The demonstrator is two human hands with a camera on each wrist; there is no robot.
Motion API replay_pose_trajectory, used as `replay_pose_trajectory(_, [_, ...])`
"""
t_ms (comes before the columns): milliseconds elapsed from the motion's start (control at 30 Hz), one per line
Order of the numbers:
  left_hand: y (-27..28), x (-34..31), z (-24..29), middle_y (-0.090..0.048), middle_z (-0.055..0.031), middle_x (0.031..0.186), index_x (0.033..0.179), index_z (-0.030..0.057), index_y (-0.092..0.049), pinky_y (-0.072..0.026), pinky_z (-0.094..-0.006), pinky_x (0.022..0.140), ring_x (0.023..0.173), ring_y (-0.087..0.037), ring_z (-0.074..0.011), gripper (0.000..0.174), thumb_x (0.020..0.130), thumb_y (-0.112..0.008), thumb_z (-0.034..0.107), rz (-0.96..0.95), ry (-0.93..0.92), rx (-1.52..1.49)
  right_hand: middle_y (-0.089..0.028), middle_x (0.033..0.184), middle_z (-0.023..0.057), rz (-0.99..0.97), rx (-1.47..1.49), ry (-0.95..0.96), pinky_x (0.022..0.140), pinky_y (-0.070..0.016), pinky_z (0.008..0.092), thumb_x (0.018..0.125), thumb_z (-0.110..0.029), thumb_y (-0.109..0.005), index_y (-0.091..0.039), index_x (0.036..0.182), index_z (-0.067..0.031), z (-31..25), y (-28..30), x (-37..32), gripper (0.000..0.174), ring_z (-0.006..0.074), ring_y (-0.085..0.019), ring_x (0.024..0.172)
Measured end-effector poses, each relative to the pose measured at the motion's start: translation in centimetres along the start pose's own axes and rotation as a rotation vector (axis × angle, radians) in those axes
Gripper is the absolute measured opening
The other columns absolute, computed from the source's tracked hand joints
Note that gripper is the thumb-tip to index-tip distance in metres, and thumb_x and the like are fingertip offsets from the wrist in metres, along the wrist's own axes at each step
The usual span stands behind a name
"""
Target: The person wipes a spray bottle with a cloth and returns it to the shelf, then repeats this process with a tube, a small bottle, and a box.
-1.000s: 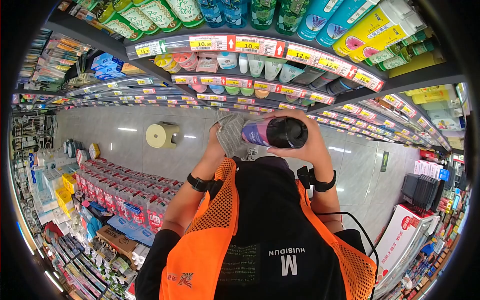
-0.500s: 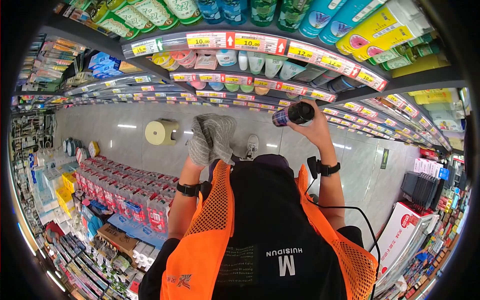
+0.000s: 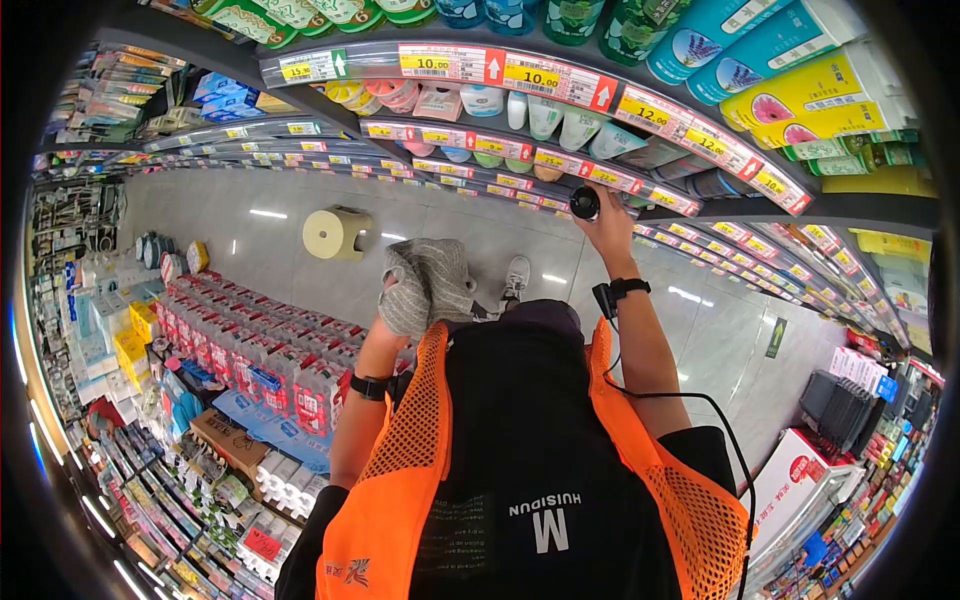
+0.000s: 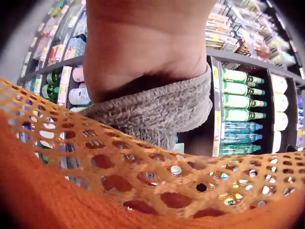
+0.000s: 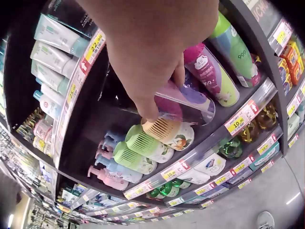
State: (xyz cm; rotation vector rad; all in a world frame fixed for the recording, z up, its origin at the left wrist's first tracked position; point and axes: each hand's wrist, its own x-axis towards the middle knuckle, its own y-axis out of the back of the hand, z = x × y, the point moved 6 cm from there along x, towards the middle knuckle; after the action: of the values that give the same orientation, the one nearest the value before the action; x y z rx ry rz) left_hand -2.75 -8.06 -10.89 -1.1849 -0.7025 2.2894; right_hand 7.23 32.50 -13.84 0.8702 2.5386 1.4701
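Note:
My right hand (image 3: 610, 228) grips a purple bottle with a black cap (image 3: 585, 203) at the edge of a lower shelf. Seen from the right wrist, the fingers wrap the purple bottle (image 5: 193, 109), which lies over the shelf between a magenta bottle (image 5: 209, 71) and a peach-capped bottle (image 5: 169, 133). Part of it is hidden behind the hand. A grey striped cloth (image 3: 430, 285) hangs bunched in my left hand (image 3: 385, 325), in front of my body; most of the fingers are covered by it.
Shelves with price strips (image 3: 510, 75) curve across the front, holding rows of bottles and tubes. A yellow stool (image 3: 335, 234) stands on the grey floor. Red-and-white packs (image 3: 250, 350) are stacked at the left. A dark cable (image 3: 700, 397) runs along my right arm.
My right hand has carried the purple bottle away from the cloth, forward to the shelf. The left hand has drawn back with the cloth, away from the bottle.

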Motion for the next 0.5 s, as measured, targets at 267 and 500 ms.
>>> replay_pose_trajectory(267, [-1.4,-1.0,0.8,-0.058,-0.0135,0.145,0.150,0.0062,-0.047,-0.0535,-0.0461,0.107,0.129,-0.061,-0.0286,0.047,0.107,-0.054,0.022,-0.019,-0.013,-0.065,-0.071,0.116,0.0180,0.049,-0.059,-0.092,0.083,-0.0589,0.0480,0.074,-0.034,-0.090,-0.064,0.127,-0.0101,2.7,-2.7,1.3,0.064,0.0418,-0.069,0.100])
replay_pose_trajectory(500, [-2.5,-0.6,1.4,-0.058,-0.0127,0.145,0.150,0.0061,-0.046,-0.0522,-0.0460,0.109,0.130,-0.059,-0.0281,0.049,0.105,-0.059,0.021,-0.053,-0.066,0.068,-0.075,0.107,0.0154,-0.173,-0.141,-0.353,0.083,-0.0588,0.0484,0.073,-0.046,-0.089,-0.069,0.121,-0.0084,5.6,-5.2,2.5,0.064,0.0385,-0.072,0.096])
